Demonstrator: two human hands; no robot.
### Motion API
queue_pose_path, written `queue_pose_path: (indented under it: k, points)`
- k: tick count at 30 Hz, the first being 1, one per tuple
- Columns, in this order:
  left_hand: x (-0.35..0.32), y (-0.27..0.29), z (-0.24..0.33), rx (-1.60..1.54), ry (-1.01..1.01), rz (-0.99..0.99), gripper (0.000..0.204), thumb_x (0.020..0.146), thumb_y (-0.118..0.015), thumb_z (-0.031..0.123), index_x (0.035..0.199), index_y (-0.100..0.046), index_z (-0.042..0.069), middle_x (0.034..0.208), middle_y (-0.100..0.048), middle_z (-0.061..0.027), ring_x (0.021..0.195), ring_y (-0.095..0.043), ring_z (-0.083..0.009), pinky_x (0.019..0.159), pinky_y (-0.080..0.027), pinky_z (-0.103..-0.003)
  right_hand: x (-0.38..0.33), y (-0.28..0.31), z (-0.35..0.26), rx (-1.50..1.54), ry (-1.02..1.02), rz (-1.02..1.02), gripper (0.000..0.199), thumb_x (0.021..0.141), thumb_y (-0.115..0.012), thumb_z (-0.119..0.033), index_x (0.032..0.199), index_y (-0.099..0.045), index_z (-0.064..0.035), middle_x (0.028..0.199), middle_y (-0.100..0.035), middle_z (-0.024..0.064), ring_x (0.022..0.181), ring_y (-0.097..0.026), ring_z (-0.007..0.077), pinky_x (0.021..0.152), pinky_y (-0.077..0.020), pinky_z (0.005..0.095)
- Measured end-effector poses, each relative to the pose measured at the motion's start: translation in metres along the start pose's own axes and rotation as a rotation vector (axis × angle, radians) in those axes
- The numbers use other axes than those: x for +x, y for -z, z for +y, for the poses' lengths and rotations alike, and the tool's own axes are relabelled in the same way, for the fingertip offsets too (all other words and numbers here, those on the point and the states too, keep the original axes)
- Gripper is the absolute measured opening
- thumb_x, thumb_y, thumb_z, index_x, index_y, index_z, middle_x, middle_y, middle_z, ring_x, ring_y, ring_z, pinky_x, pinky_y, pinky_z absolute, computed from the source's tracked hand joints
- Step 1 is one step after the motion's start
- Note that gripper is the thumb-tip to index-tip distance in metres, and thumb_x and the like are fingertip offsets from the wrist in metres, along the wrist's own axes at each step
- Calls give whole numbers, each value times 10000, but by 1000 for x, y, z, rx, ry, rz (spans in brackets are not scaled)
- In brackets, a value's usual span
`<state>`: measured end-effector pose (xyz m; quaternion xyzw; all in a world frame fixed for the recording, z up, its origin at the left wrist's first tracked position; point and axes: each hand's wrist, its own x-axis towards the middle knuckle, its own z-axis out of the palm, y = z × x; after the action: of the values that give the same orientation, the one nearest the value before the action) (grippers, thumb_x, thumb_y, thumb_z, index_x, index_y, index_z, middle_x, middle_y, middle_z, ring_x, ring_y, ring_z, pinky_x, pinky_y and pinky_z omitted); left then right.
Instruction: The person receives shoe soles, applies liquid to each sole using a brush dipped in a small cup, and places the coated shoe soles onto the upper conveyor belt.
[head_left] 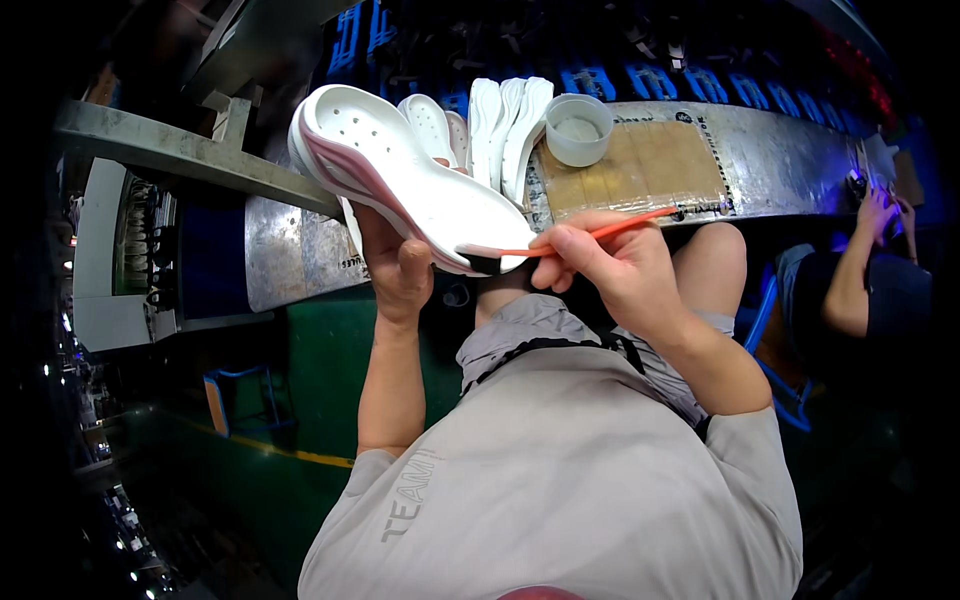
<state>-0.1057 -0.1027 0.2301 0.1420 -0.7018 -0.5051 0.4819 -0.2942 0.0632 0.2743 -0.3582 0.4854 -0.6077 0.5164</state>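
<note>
A white shoe sole [400, 175] with a pink sidewall and small holes at one end is tilted up in front of me. My left hand [400, 272] supports it from below, thumb by its side edge and most fingers hidden behind it. My right hand [615, 262] pinches a thin orange-red brush [622, 225]. Its dark bristles rest at the rim of the sole's nearer end. Behind the held sole, several other white soles [512, 130] stand on edge on the bench, next to a translucent white tub [579, 130] that seems to hold some liquid.
A brown sheet [640, 165] under clear film lies on the metal bench [755, 150]. A metal bar [190, 150] juts in from the left. Blue racks [650, 82] line the far side. At right, another person [860, 250] sits working near a blue chair [765, 330].
</note>
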Motion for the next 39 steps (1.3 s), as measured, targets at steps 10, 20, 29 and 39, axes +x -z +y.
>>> queue_pose_path:
  k: [10, 20, 29, 39]
  points:
    - [-14, -10, 2, -250, 267, 106, 930, 979, -566, 609, 1629, -201, 52, 1468, -519, -256, 1303, -582, -359, 1111, -477, -480, 22, -9, 0, 260, 128, 162, 312, 1082, -572, -209, 1048, -723, 61, 872, -744, 94, 761, -665, 114, 735, -550, 250]
    - [-9, -28, 59, -1329, 800, -233, 890, 982, -509, 635, 1583, -304, 12, 1344, -514, -389, 1073, -628, -600, 778, -618, -645, -1, 93, 40, 408, 394, 444, 283, 1097, -547, -208, 1139, -685, 36, 881, -738, 90, 797, -703, 154, 741, -573, 286]
    - [353, -2, 40, -1282, 263, 71, 597, 1070, -450, 535, 1540, -439, 167, 1511, -522, -191, 1361, -517, -410, 1031, -543, -558, -20, 102, 60, 408, 304, 435, 285, 1095, -556, -217, 1128, -688, 34, 864, -725, 82, 782, -686, 150, 743, -570, 288]
    - [156, -19, -66, 1055, 595, -532, 761, 916, -630, 580, 1141, -699, -144, 1079, -730, -300, 1024, -722, -417, 926, -545, -453, -24, 117, 79, 332, 228, 462, 311, 1102, -544, -222, 1129, -693, 50, 898, -727, 86, 800, -682, 141, 747, -557, 268]
